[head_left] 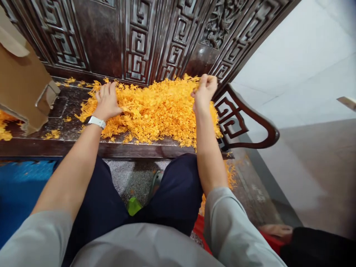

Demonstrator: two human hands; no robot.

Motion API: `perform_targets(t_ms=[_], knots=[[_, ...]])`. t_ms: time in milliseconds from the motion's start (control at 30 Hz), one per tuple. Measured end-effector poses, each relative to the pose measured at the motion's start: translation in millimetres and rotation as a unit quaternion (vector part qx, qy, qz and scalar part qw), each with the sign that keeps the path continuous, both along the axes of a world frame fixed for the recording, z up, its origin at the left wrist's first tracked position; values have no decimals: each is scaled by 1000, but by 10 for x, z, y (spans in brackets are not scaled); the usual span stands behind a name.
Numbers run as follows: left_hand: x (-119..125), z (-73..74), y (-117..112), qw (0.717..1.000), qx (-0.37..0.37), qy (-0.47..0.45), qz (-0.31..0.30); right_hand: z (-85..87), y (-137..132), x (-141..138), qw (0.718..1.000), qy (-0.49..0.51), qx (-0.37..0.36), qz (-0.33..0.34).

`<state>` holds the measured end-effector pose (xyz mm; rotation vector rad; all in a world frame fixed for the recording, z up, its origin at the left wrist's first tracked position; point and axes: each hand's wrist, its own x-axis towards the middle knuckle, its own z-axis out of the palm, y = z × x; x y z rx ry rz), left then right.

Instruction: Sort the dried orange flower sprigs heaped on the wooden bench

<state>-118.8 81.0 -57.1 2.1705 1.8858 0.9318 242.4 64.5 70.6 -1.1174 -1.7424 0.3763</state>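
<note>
Left hand (pixel 107 101) is spread open, pressed flat on the orange strands (pixel 155 111) heaped across the bench (pixel 83 146). A pinch of strands is gripped in the right hand (pixel 204 91), far right.

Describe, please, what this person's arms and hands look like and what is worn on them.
Both arms are bare from short grey sleeves down to the hands. The left hand has a white wristband, perhaps a watch strap, at the wrist. The right hand wears nothing visible. No gloves on either.

Soft, even light is filling the scene. The dark wood is shining a little. The edges are bending outward.
</note>
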Motion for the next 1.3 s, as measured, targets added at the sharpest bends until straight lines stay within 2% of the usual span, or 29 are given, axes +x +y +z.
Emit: perform_targets(t_ms=[133,233,333,467,567,667,800,867,933,967,1033,1100,1133,1200,1300], knots=[[325,199,-178,986,38,-42,-156,-49,-24,-374,991,15,-68,115],[527,230,-242,958,71,-129,-245,-214,34,-631,974,61,-113,186],[662,166,-250,936,112,-229,-244,-383,42,-800,948,105,-162,254],[717,47,-241,932,109,-285,-194,-491,39,-822,921,142,-207,299],[659,40,-269,935,77,-298,-179,-551,107,-730,921,180,-217,271],[614,152,-373,941,41,-277,-193,-631,170,-661,928,195,-220,230],[747,326,-540,942,2,-267,-205,-715,123,-751,954,111,-189,204],[861,338,-565,930,-19,-300,-212,-738,108,-813,959,51,-170,222],[933,300,-545,909,-60,-346,-224,-754,170,-787,963,37,-155,215],[940,274,-527,899,-79,-368,-225,-761,235,-725,970,59,-147,184],[890,233,-496,883,-94,-411,-207,-780,405,-521,980,139,-128,70],[789,227,-486,873,-80,-448,-175,-812,569,-287,969,218,-99,-54],[736,235,-488,868,-74,-463,-163,-834,633,-193,963,239,-87,-88],[663,255,-498,862,-78,-471,-168,-889,715,-82,963,244,-75,-92],[669,256,-507,865,-80,-456,-193,-951,783,-45,973,213,-80,-25]])
